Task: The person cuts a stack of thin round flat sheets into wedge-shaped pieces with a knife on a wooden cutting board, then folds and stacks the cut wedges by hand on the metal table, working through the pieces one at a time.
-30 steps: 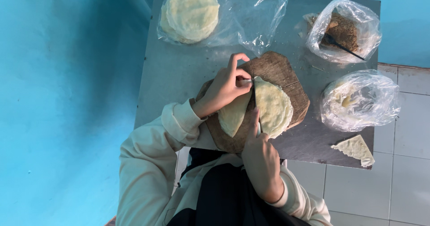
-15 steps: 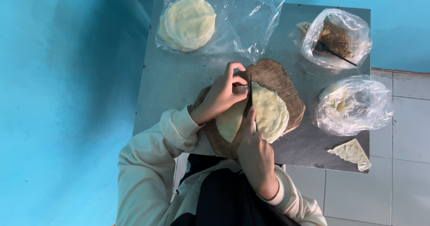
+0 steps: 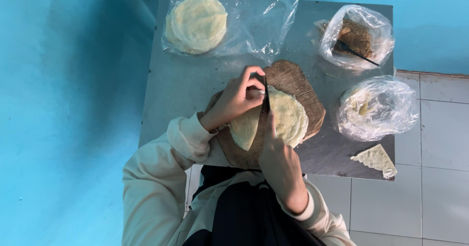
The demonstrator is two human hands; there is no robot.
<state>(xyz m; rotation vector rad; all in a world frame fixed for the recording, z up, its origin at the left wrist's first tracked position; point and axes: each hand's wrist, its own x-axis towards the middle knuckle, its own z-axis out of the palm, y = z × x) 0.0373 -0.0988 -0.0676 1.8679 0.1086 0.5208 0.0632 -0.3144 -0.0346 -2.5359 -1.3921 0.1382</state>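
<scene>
The thin, floppy wrapper [image 3: 288,119] on the wooden board [image 3: 298,80] looks tearable; left hand [image 3: 237,99] fingers pinch a knife [image 3: 266,92], right hand [image 3: 278,160] fingers press it flat beside the blade.

The table [image 3: 185,87] is dull grey metal, matt and lightly scuffed. At its middle lies a chopping board [image 3: 293,77] of rough, dark wood with a visible crack. On the board, the flatbread [image 3: 288,119] looks soft, pale and floury-matt. Beyond the board, the bags [image 3: 264,19] are thin clear plastic, crinkled and glossy. Below the board, the sleeves [image 3: 156,177] are soft cream cloth. Right of the table, the floor tiles [image 3: 430,177] are smooth and pale.
</scene>
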